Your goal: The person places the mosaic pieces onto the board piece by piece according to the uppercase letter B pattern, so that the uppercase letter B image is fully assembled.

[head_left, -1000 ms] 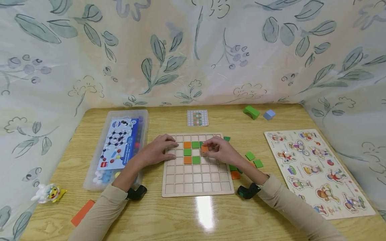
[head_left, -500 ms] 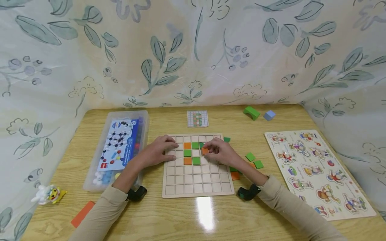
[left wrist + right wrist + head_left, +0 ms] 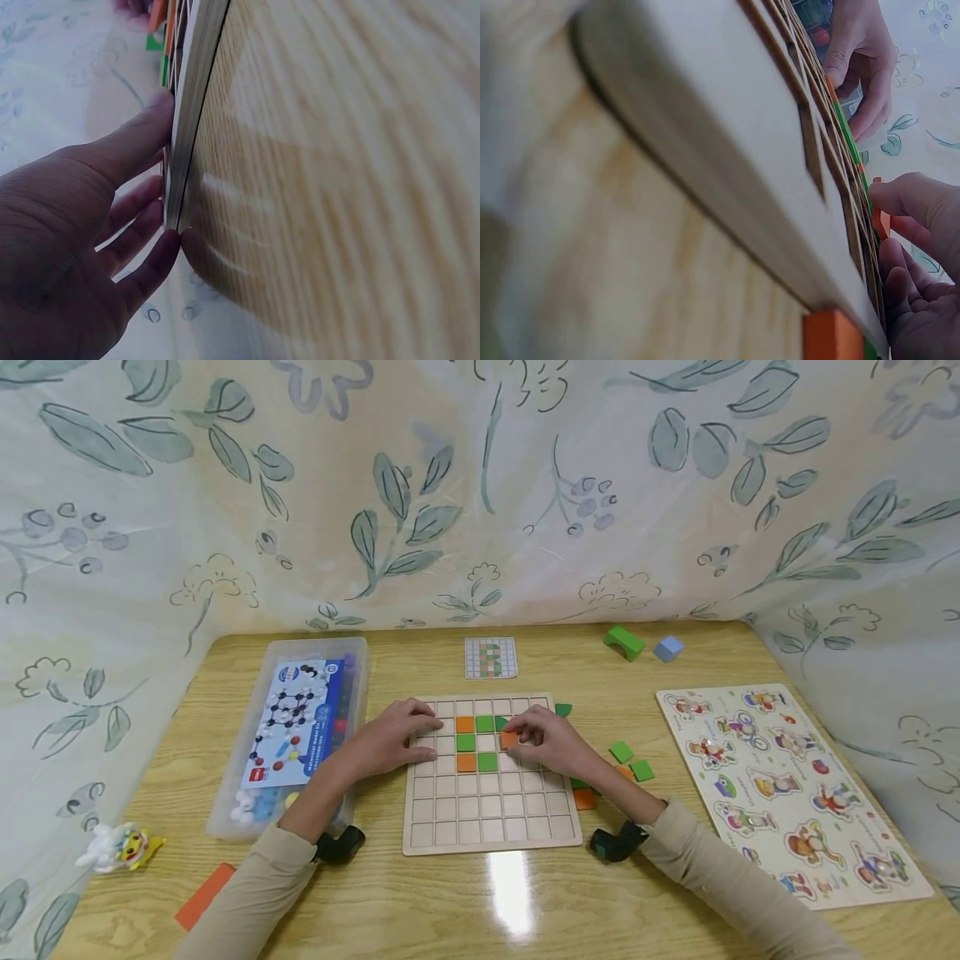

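A wooden grid board point(image 3: 491, 846) lies in the middle of the table, with several orange and green square tiles set in its upper cells. My right hand point(image 3: 551, 743) pinches an orange square tile point(image 3: 508, 741) between thumb and fingers, low over the upper-right cells. In the right wrist view that tile point(image 3: 882, 220) stands tilted at the board's surface. Just above it, partly hidden by the fingers, a curved-edged green piece point(image 3: 502, 723) sits in a cell. My left hand point(image 3: 386, 739) rests its relaxed fingers on the board's left edge; in the left wrist view, fingertips point(image 3: 169, 238) touch the side.
Loose green tiles point(image 3: 621, 752) and orange tiles point(image 3: 583, 799) lie right of the board. A patterned grid card point(image 3: 491, 657) lies behind it. A molecular model box point(image 3: 288, 727) stands left, a picture puzzle board point(image 3: 795, 793) right. Green arch point(image 3: 624, 643) and blue block point(image 3: 669, 648) sit at the back.
My right hand has brought the orange tile slightly down and nearer to the cell below the curved green piece. The left hand has stayed on the board's edge.
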Demonstrator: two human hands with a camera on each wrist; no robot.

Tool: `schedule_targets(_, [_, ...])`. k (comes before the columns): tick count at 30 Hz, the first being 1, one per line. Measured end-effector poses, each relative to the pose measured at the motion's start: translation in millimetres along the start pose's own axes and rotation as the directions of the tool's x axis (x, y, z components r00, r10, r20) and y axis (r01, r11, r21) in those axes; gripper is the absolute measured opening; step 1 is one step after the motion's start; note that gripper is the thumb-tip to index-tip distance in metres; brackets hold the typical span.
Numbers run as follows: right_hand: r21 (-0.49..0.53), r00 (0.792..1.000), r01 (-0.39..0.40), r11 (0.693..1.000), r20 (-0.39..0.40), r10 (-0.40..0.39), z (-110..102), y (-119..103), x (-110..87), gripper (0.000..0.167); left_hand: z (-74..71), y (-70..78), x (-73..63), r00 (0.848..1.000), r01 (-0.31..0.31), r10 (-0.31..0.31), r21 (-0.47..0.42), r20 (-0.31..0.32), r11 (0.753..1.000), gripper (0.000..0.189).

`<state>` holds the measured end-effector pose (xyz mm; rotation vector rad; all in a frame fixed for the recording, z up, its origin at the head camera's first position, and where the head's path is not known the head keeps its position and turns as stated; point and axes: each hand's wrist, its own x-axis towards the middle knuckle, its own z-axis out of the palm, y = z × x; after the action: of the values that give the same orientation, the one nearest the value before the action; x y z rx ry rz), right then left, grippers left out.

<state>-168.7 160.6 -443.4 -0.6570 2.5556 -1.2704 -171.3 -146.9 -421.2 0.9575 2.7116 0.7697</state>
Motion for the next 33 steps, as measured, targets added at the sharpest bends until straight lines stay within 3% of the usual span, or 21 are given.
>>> schedule_targets(33, [0.006, 1.000, 0.010, 1.000, -0.016, -0.010, 3.9, -1.6, 0.0, 0.025, -0.5, -1.5, 1.0, 1.000, -0.009, 0.009, -0.011, -0.001, 1.000, 0.045])
